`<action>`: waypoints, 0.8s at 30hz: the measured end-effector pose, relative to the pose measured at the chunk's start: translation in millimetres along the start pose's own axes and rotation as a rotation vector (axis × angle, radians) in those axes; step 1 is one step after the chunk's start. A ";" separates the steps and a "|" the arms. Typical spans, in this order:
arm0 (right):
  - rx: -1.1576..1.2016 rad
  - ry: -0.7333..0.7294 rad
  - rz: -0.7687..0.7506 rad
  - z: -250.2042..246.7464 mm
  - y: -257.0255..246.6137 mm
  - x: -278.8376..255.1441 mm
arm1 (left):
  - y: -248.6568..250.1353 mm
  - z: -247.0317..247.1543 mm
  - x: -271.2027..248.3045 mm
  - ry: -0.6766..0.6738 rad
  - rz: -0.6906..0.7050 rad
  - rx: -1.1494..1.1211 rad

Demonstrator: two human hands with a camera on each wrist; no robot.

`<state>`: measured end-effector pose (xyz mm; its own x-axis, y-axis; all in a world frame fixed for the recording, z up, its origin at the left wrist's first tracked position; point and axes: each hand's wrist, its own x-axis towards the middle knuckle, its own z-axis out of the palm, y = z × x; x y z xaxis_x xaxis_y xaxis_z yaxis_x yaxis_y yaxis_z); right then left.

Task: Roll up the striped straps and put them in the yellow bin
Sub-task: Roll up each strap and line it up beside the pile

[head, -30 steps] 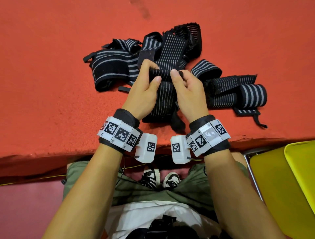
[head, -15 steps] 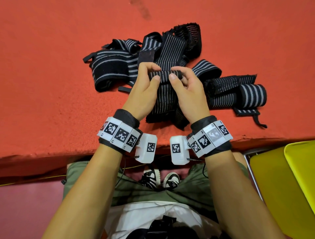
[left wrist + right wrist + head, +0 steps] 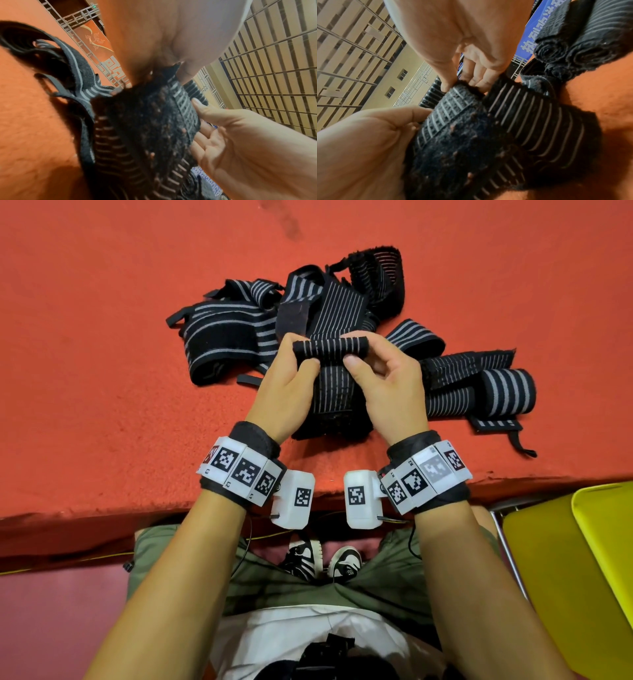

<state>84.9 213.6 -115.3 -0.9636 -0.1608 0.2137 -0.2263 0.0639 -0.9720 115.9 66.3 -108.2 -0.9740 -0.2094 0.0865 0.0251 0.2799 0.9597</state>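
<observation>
The left hand [image 3: 286, 392] and the right hand [image 3: 390, 392] each pinch one end of a short roll [image 3: 330, 348] at the top of a striped strap [image 3: 334, 402], thumbs toward the person and fingers curled behind it. The roll has only a few turns in it, so I judge this strap is at an early stage; most of its length hangs flat between the hands down onto the red bench [image 3: 102, 371].

Just beyond the hands lies a tangled pile of loose straps [image 3: 239, 333], none of them rolled as far as I can tell. Off the right hand's outer side sit two straps that look already wound up [image 3: 507, 392], lying on the bench, not in the bin.

The yellow bin [image 3: 561, 577] stands well to the right, below the bench edge near the person's right forearm; only part of it shows, and no strap is visible in that part. By this showing, nearly all the work remains.
</observation>
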 end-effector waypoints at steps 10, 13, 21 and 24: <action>-0.131 -0.050 0.121 7.1 -5.0 -0.6 | 8.1 -0.8 -2.1 -0.001 0.136 0.128; -0.149 -0.040 0.069 7.3 -1.8 -1.4 | 7.9 2.3 -3.0 -0.017 0.003 0.060; -0.045 0.014 0.066 5.5 4.7 1.0 | 7.9 3.7 1.1 -0.036 -0.109 0.015; -0.022 -0.001 0.118 5.7 2.7 1.0 | 6.5 2.7 1.2 -0.016 0.002 0.023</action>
<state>84.2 208.0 -118.3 -0.9835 -0.1517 0.0983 -0.1148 0.1039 -0.9879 114.3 70.4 -102.6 -0.9775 -0.1935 0.0843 0.0224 0.3023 0.9529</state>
